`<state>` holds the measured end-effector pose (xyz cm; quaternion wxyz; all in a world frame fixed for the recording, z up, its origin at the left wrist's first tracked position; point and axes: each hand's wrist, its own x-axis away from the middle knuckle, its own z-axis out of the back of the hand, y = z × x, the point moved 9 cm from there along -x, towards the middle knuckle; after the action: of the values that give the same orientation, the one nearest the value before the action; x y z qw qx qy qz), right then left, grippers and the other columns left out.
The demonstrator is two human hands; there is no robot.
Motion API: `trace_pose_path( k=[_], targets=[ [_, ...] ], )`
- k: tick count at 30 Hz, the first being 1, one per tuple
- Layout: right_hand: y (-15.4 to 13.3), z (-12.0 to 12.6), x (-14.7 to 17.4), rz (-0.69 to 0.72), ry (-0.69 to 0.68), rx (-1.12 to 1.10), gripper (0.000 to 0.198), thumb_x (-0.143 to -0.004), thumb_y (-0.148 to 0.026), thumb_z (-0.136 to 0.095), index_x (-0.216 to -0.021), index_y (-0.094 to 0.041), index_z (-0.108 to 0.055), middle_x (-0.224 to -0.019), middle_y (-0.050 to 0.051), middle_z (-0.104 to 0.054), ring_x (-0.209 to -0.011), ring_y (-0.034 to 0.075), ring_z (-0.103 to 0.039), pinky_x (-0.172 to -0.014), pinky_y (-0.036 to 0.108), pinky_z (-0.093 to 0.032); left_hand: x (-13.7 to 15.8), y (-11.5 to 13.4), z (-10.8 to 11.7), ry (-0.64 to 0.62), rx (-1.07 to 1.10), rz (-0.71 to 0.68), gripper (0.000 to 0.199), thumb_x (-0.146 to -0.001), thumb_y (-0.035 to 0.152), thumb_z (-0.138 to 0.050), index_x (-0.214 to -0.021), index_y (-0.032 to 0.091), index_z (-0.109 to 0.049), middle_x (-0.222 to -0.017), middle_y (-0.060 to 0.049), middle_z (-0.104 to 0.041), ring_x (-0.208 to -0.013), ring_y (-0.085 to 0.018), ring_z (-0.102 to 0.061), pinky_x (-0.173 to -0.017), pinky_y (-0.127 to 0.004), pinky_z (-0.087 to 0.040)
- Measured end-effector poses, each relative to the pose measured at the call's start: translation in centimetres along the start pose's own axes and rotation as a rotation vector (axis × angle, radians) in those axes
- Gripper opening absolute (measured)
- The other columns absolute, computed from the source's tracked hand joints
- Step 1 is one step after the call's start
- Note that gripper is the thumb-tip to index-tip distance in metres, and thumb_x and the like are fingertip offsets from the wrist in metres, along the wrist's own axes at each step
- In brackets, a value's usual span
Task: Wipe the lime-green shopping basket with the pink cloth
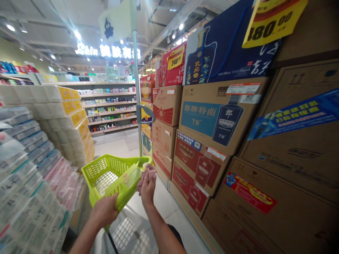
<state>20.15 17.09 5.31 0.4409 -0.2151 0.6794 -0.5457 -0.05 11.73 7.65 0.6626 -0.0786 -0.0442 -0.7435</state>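
Note:
A lime-green plastic shopping cart [102, 163] with a latticed basket stands before me, nothing lying in its basket. My left hand [105, 210] is closed around the near rim at the left end of its handle side. In my right hand [148, 184] is a crumpled pinkish cloth [144, 175], pressed against the cart's right corner. Between my hands, a clear panel [131, 177] is set in the cart's handle part. A grey pole [137, 91] with a loop grip and a pale flag [116, 22] rises from the right corner.
Stacked liquor cartons [201, 113] line the right side close to my arm. On the left stand piles of wrapped paper packs [53, 116] and plastic-bagged goods [34, 190]. Cosmetics shelves [111, 106] cross the far end of the tiled aisle [122, 139].

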Motion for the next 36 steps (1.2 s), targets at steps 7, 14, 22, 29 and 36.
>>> trace_pose_path(
  k=[7,14,22,29,36],
  targets=[
    [-3.6,-0.3,-4.8,0.005,-0.177,0.466,0.041,-0.096,-0.043,-0.040,-0.101,-0.018,-0.072,-0.109,0.012,-0.056,-0.090,0.021,-0.061,-0.078,0.031,-0.050,1.4,1.4,0.1,0.017,-0.006,0.002,0.031,-0.072,0.022,-0.050,-0.102,0.021,-0.057,-0.097,-0.010,-0.073,-0.094,-0.028,-0.069,-0.078,-0.038,-0.051],
    [-6.2,-1.3,2.5,0.420,-0.341,0.442,0.029,-0.096,-0.038,-0.046,-0.113,-0.033,-0.069,-0.119,0.004,-0.056,-0.109,0.018,-0.055,-0.088,0.027,-0.049,1.8,1.4,0.0,0.053,-0.014,0.048,0.033,-0.073,0.022,-0.050,-0.105,0.020,-0.058,-0.097,-0.011,-0.073,-0.094,-0.029,-0.069,-0.077,-0.039,-0.050],
    [-1.2,0.3,-7.5,0.139,-0.286,0.640,0.034,-0.092,-0.044,-0.050,-0.104,-0.022,-0.073,-0.103,0.005,-0.056,-0.074,0.011,-0.056,-0.061,0.021,-0.042,2.5,3.0,0.0,0.137,0.110,-0.039,0.056,-0.084,0.042,-0.049,-0.135,0.019,-0.045,-0.122,-0.014,-0.066,-0.112,-0.028,-0.062,-0.094,-0.041,-0.045],
    [-3.0,0.1,-5.1,0.197,-0.272,0.613,0.035,-0.096,-0.042,-0.045,-0.103,-0.021,-0.073,-0.109,0.007,-0.056,-0.085,0.014,-0.060,-0.071,0.023,-0.048,2.3,2.0,0.1,0.050,0.034,-0.056,0.044,-0.074,0.060,-0.055,-0.082,0.020,-0.072,-0.091,-0.014,-0.074,-0.095,-0.032,-0.067,-0.088,-0.043,-0.048],
    [-7.8,0.1,5.5,0.500,-0.435,0.363,0.025,-0.094,-0.030,-0.049,-0.102,-0.029,-0.073,-0.117,0.005,-0.058,-0.112,0.018,-0.057,-0.092,0.028,-0.051,2.1,2.3,0.0,0.058,0.069,0.013,0.030,-0.073,0.045,-0.056,-0.079,0.021,-0.074,-0.087,-0.011,-0.075,-0.090,-0.028,-0.069,-0.078,-0.035,-0.050]
  ],
)
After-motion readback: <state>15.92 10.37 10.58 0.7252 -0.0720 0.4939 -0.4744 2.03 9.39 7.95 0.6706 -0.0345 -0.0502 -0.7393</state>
